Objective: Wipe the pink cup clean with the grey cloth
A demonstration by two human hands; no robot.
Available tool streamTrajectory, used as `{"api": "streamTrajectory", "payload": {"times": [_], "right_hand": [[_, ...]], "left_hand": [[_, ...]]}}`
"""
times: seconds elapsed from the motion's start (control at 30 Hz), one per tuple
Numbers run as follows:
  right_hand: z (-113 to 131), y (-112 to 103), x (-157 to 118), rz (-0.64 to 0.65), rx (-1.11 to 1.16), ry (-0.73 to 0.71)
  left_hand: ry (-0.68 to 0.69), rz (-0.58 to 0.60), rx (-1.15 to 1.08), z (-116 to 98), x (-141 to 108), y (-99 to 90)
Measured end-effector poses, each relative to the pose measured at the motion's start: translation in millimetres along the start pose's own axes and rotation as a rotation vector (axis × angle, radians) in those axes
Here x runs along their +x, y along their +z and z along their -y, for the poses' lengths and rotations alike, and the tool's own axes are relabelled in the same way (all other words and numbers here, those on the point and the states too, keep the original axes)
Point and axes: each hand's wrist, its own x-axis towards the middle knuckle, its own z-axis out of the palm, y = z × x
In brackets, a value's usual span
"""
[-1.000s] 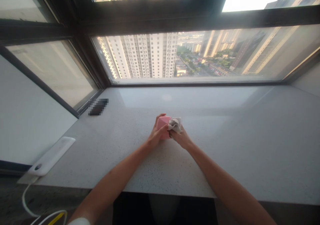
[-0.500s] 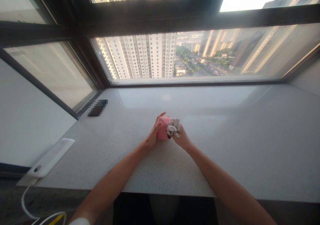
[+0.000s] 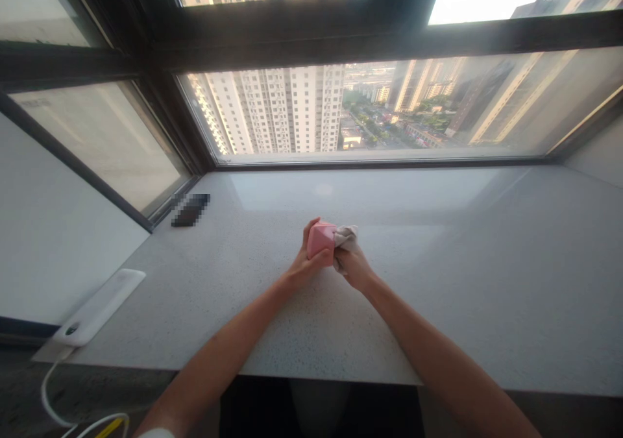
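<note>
A pink faceted object (image 3: 321,239) is held above the pale speckled sill by my left hand (image 3: 306,261), its thumb across the near side and fingers around the far left side. My right hand (image 3: 357,266) grips a crumpled whitish cloth (image 3: 346,236), which touches the right side of the pink object. Part of the cloth hangs below my right fingers. The side of the pink object facing the cloth is hidden.
On the speckled sill (image 3: 219,321), a dark blurred-out item (image 3: 191,210) lies near the left window frame. A white power strip (image 3: 102,307) with a white cable rests at the left edge. Large windows rise behind the sill.
The pink object has turned in my left hand, and my left thumb now lies lower across it. The cloth has shifted slightly right and changed its folds.
</note>
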Motion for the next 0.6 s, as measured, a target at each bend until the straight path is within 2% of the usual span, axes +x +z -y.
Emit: {"api": "streamTrajectory", "payload": {"times": [0.07, 0.13, 0.2, 0.33, 0.4, 0.53, 0.6], "right_hand": [[0, -1, -3, 0.026, -0.147, -0.175], [-1, 0, -5, 0.045, -0.240, -0.260], [-2, 3, -6, 0.013, -0.213, -0.211], [-5, 10, -4, -0.117, -0.026, -0.008], [-5, 9, -3, -0.108, -0.076, -0.064], [-3, 2, -5, 0.028, -0.363, -0.311], [-3, 2, -6, 0.042, -0.391, -0.311]], "left_hand": [[-0.026, 0.005, -0.067, 1, 1, -0.3], [-0.051, 0.004, -0.110, -1, 1, 0.1], [-0.058, -0.007, -0.091, -3, 0, 1.3], [-0.016, -0.041, -0.016, -6, 0, 3.8], [-0.002, -0.051, -0.033, -3, 2, 3.1], [-0.087, -0.060, -0.169, 4, 5, -0.6], [-0.121, -0.053, -0.183, 6, 6, -1.3]]}}
